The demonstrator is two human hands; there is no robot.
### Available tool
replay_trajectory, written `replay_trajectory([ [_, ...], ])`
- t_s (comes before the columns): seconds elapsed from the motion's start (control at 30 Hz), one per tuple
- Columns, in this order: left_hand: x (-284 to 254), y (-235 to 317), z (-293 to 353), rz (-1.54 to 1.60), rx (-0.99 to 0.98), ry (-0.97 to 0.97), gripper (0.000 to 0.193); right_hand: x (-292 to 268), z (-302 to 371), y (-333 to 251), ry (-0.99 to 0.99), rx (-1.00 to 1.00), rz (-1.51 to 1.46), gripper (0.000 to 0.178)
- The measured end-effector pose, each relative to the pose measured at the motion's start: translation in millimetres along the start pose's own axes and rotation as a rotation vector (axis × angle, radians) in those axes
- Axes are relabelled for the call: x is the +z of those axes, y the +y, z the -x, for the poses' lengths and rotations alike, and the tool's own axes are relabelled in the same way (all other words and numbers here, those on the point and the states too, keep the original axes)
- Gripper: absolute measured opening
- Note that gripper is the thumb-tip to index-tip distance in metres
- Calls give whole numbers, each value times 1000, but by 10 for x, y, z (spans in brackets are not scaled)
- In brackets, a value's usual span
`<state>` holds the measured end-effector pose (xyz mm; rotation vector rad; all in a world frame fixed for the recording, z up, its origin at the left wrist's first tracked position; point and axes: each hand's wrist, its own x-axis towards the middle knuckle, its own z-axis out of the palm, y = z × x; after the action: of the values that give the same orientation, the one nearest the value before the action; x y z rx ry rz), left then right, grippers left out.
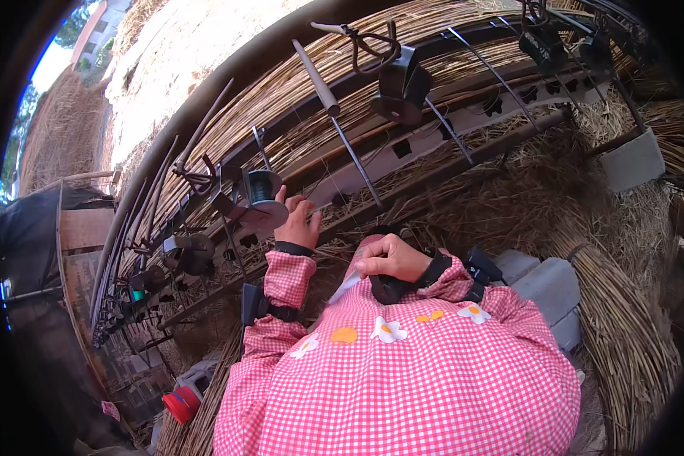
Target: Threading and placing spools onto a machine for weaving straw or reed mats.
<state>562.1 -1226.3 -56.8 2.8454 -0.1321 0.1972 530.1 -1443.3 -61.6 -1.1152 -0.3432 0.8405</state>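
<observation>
My left hand (299,225) reaches up to the long frame, its fingers apart and slightly bent, right beside a spool of dark wire (262,194). I see nothing held in it. Over my lap my right hand (397,258) is closed, thumb against the curled fingers. What it grips, if anything, is hidden. A pale pointed strip (345,288) shows just below those fingers; whether it is held I cannot tell. Lengths of reed (281,76) lie along the frame behind its metal rods (357,161).
More wire spools (400,95) hang along the frame. A tied reed bundle (615,304) lies at the right, next to grey blocks (547,292). Loose straw (501,197) lies beneath the frame. A red roll (181,405) is at the lower left.
</observation>
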Motion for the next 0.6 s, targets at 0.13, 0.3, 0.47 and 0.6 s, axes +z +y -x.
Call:
replay_trajectory([
  [0.13,5,-1,7,-1,7,8,15,-32,7,19,-16,-24,30,21],
  [0.3,23,58,-18,83,20,15,12,30,-62,-92,-77,-63,41,19],
  [0.47,57,121,28,233,-27,28,8,-14,-117,-428,-101,-272,313,15],
  [0.6,53,-6,61,174,172,41,9,119,-293,-510,-192,-310,274,10],
])
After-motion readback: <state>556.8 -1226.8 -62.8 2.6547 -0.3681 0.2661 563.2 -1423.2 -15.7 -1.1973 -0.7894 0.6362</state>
